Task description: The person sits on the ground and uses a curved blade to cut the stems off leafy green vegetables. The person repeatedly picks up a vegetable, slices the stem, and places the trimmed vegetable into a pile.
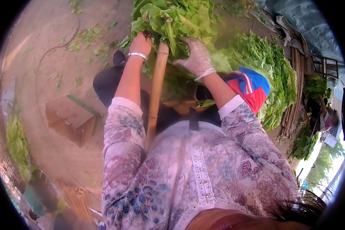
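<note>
Large green leaves [175, 23] hang in a dense bunch along the far part of a bamboo pole [158, 86], which runs from my lap away from me. My bare left hand [141, 44], with a silver bracelet at the wrist, is at the bunch's lower left edge, left of the pole; leaves hide its fingertips, so its grip is unclear. Right of the pole is my right hand [197, 56], in a thin clear glove, thumb and fingers spread beside the hanging leaf stems. I see nothing held in it.
A big heap of leaves [264, 66] lies to the right, beside bundled poles [293, 92]. Red and blue cloth [248, 86] covers my right knee area. On the dirt floor at left are an open cardboard box [72, 118], leaf scraps and a thin cable. A wooden chair [325, 66] stands far right.
</note>
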`<state>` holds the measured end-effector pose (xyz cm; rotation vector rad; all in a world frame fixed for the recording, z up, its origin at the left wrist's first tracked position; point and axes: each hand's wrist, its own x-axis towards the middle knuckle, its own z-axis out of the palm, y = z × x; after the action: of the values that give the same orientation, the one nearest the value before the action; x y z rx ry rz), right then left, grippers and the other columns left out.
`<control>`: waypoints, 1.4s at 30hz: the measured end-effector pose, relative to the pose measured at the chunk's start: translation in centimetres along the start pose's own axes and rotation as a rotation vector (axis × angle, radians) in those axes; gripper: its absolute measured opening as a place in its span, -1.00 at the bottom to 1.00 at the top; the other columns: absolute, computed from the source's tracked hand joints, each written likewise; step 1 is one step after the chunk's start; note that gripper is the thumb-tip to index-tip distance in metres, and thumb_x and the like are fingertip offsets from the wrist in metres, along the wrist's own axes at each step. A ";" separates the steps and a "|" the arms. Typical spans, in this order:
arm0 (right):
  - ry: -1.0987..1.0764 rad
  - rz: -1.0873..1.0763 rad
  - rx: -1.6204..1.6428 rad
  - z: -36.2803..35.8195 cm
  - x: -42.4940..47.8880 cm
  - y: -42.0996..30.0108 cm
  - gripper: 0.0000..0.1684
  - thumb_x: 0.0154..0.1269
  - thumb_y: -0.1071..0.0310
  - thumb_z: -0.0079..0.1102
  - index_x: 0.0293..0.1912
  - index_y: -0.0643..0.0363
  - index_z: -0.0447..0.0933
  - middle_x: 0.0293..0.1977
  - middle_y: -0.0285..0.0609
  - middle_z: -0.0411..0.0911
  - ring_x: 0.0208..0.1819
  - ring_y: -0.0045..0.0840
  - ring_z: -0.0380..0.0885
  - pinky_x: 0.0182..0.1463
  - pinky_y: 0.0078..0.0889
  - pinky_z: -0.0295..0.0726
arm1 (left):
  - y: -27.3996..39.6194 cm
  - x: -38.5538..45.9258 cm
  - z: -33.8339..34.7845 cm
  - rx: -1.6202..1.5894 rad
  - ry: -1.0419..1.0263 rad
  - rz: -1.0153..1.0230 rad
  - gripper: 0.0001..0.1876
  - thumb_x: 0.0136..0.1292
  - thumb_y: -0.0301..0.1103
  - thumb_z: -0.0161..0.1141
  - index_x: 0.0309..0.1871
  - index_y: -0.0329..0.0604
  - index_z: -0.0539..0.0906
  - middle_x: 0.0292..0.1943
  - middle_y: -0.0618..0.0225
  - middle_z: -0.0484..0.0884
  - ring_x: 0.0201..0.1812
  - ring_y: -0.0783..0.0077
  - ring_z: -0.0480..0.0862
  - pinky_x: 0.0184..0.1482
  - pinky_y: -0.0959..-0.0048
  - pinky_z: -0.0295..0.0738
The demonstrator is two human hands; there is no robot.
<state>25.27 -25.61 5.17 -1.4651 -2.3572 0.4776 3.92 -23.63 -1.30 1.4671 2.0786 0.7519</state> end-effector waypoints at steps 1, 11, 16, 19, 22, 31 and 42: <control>-0.035 0.086 -0.004 -0.1 -1.4 -0.2 -0.11 -0.19 0.02 0.48 0.16 0.08 0.36 0.02 0.05 0.43 0.08 -0.13 0.39 0.20 -0.22 0.33 | -0.4 0.0 -0.1 0.012 0.000 0.003 -0.66 0.29 -0.14 -0.05 -0.09 -0.23 0.49 -0.18 -0.11 0.59 -0.10 -0.14 0.56 -0.06 0.04 0.43; -0.256 0.373 -0.009 7.2 5.0 6.1 -0.29 0.03 -0.05 0.30 0.13 0.07 0.39 0.10 -0.04 0.38 0.19 -0.20 0.33 0.20 -0.23 0.37 | 2.3 -0.5 -2.9 0.259 -0.151 0.108 -0.69 0.31 -0.18 -0.12 -0.10 -0.21 0.51 -0.26 -0.07 0.62 -0.21 -0.12 0.60 -0.14 0.03 0.46; -0.426 0.268 -0.315 1.1 -1.0 3.3 -0.13 -0.02 -0.11 0.33 0.23 0.06 0.29 0.12 -0.01 0.38 0.17 -0.23 0.36 0.17 -0.23 0.39 | 0.9 -1.4 -2.8 0.222 -0.141 0.094 -0.70 0.32 -0.17 -0.11 -0.10 -0.15 0.52 -0.27 -0.05 0.63 -0.21 -0.10 0.61 -0.14 0.04 0.46; -0.622 0.532 -0.122 2.5 -3.9 2.3 -0.07 0.03 -0.11 0.27 0.30 0.12 0.18 0.11 0.04 0.41 0.13 -0.19 0.42 0.17 -0.23 0.39 | 0.4 -0.8 -1.9 0.222 -0.131 0.132 -0.71 0.31 -0.17 -0.11 -0.12 -0.14 0.53 -0.26 -0.03 0.63 -0.22 -0.08 0.61 -0.15 0.03 0.46; -0.737 0.573 0.103 6.8 -3.6 3.2 -0.01 0.04 -0.15 0.23 0.31 0.25 0.14 0.13 0.12 0.40 0.15 -0.21 0.42 0.17 -0.32 0.40 | 0.5 -0.6 -1.2 0.246 -0.135 0.168 -0.71 0.31 -0.17 -0.11 -0.13 -0.14 0.53 -0.27 -0.02 0.63 -0.23 -0.08 0.61 -0.17 0.03 0.46; -0.105 0.385 0.061 -1.2 -2.4 1.7 -0.36 -0.07 0.20 0.43 0.00 0.28 0.44 -0.01 -0.02 0.50 0.01 -0.31 0.49 0.06 -0.36 0.45 | -0.5 -0.7 -0.6 0.220 -0.151 0.156 -0.69 0.33 -0.16 -0.15 -0.10 -0.13 0.51 -0.28 -0.04 0.62 -0.25 -0.10 0.60 -0.19 0.02 0.46; 0.067 0.600 1.150 5.4 4.7 0.2 -0.52 0.28 0.21 0.13 0.03 0.41 0.38 -0.14 0.04 0.55 -0.14 -0.41 0.53 -0.05 -0.43 0.47 | 4.8 -5.5 -4.1 0.287 -0.202 0.268 -0.78 0.33 -0.22 -0.11 -0.13 -0.08 0.49 -0.38 0.02 0.62 -0.35 -0.05 0.61 -0.29 0.06 0.46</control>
<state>21.10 -21.87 0.68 -1.4233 -1.0699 1.5426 6.21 -28.18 5.34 1.9195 1.9170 0.3878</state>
